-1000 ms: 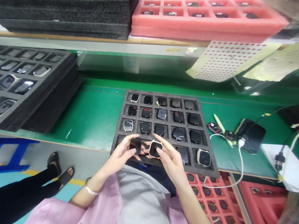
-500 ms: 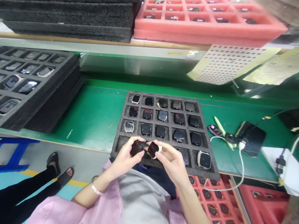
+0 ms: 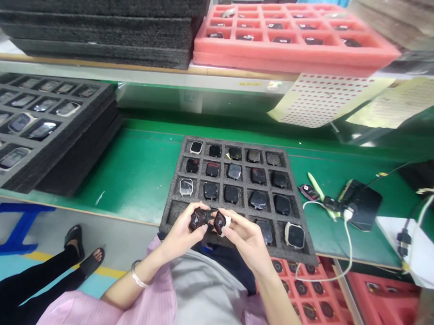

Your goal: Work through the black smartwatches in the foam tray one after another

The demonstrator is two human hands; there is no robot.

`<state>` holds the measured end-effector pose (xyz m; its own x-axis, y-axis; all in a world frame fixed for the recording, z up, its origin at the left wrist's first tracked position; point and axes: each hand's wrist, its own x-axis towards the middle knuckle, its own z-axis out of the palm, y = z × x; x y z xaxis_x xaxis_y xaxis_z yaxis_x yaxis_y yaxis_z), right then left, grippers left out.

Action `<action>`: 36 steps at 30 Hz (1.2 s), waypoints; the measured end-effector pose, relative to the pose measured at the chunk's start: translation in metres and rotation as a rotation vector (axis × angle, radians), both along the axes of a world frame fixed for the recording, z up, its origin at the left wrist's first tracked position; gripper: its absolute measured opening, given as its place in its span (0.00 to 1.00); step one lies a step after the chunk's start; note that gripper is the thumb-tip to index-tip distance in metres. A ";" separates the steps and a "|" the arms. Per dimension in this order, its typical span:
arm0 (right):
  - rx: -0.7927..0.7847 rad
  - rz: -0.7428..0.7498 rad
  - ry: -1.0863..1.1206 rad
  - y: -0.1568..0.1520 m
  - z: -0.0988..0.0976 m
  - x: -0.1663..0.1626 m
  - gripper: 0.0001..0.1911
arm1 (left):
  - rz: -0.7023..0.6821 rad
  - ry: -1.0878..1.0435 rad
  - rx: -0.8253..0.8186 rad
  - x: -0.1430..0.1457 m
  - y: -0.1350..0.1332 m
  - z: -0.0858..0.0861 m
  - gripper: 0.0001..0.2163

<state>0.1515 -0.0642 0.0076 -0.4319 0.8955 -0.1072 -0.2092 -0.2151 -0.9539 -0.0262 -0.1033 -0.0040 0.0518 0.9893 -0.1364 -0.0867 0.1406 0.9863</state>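
My left hand [image 3: 185, 229] grips a dark smartwatch body [image 3: 197, 220] between thumb and fingers. In my right hand [image 3: 245, 234] is a second smartwatch body with a dark face and a pale case [image 3: 220, 223], pinched at its edge. The two watches are held close together, faces up and tilted, over the near row of a grey foam tray [image 3: 172, 179]. Several more strapless smartwatches lie in the tray's compartments, among them a pale-cased watch [image 3: 294, 235] at the near right corner. My hands hide part of the near row.
Left on the green bench stands a stack of dark foam trays [image 3: 58, 139] holding watches. A phone-like black device [image 3: 360, 204] with a white cable [image 3: 351, 247] lies right. Pink foam trays [image 3: 295, 57] sit on the shelf above; more pink trays [image 3: 304, 298] are below. Another person's feet [image 3: 84, 257] show lower left.
The head view has shifted slightly. Both watches have tilted a little in my hands, and bright reflections or marks now show on their dark faces.
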 end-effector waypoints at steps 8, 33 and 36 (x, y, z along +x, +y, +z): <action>-0.011 0.019 0.007 -0.001 0.005 -0.001 0.17 | -0.039 -0.015 0.027 -0.001 0.000 0.003 0.16; -0.009 0.021 -0.014 -0.002 0.005 0.000 0.17 | -0.032 -0.006 0.069 0.000 -0.002 0.002 0.17; -0.019 0.018 0.000 -0.002 0.005 0.000 0.18 | -0.033 -0.032 0.048 -0.001 -0.003 0.000 0.17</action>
<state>0.1512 -0.0662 0.0125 -0.4477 0.8855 -0.1246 -0.2048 -0.2372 -0.9496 -0.0268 -0.1061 -0.0038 0.0880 0.9923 -0.0870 -0.1140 0.0968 0.9888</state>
